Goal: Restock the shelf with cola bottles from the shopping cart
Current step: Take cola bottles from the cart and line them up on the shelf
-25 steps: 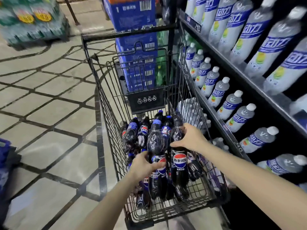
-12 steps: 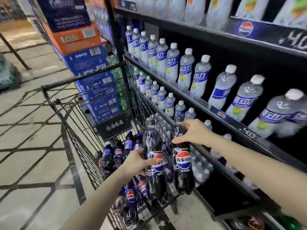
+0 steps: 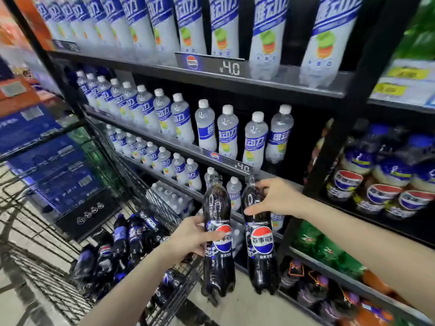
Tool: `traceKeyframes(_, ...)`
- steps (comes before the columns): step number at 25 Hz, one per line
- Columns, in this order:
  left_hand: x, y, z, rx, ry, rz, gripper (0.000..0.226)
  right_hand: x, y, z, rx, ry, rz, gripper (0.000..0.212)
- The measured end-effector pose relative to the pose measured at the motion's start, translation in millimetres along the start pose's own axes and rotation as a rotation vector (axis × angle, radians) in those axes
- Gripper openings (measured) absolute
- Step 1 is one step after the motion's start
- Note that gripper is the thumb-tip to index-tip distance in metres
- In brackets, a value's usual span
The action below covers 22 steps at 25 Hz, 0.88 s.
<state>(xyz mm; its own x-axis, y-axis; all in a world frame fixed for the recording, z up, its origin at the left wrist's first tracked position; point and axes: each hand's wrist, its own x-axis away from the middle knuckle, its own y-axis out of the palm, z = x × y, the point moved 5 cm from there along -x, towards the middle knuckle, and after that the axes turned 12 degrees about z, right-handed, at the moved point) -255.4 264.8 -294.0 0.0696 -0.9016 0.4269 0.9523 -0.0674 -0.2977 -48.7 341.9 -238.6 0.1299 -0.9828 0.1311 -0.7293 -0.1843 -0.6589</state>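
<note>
Two dark plastic cola bottles are held upright before the black metal shelf [image 3: 211, 78]: the left bottle [image 3: 217, 234] is gripped at its label by the left hand [image 3: 190, 236], the right bottle [image 3: 260, 234] near its neck by the right hand [image 3: 275, 198]. More are seen lying in the wire shopping cart [image 3: 58, 288] at left.

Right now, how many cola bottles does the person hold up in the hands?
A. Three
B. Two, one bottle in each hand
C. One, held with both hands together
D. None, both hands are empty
B: the left hand grips one cola bottle at its label, and the right hand grips a second cola bottle near its shoulder.
</note>
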Motion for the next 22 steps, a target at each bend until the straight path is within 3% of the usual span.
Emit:
traceKeyframes(2, 13, 43, 10, -0.021, 0.039, -0.071, 0.036, 34, -34, 32, -0.035, 0.041, 0.041, 0.060)
traceKeyframes(5, 38, 108, 22, -0.030, 0.072, -0.165, 0.027, 86, -78, 79, -0.056, 0.087, 0.081, 0.083)
traceKeyframes(7, 61, 159, 32, -0.042, 0.102, -0.223, 0.020, 128, -113, 113, -0.071, 0.127, 0.123, 0.086)
traceKeyframes(9, 86, 207, 41, -0.064, 0.138, -0.294, 0.016, 174, -148, 147, -0.070, 0.178, 0.199, 0.072)
traceKeyframes(14, 134, 311, 70, -0.104, 0.219, -0.489, 0.032, 275, -233, 209, -0.165, 0.292, 0.408, 0.037)
traceKeyframes(18, 165, 383, 104, -0.115, 0.280, -0.609, 0.019, 342, -289, 241, -0.235, 0.348, 0.564, 0.028)
traceKeyframes(22, 181, 434, 129, -0.136, 0.309, -0.718, 0.047, 377, -328, 270, -0.307, 0.410, 0.659, 0.031)
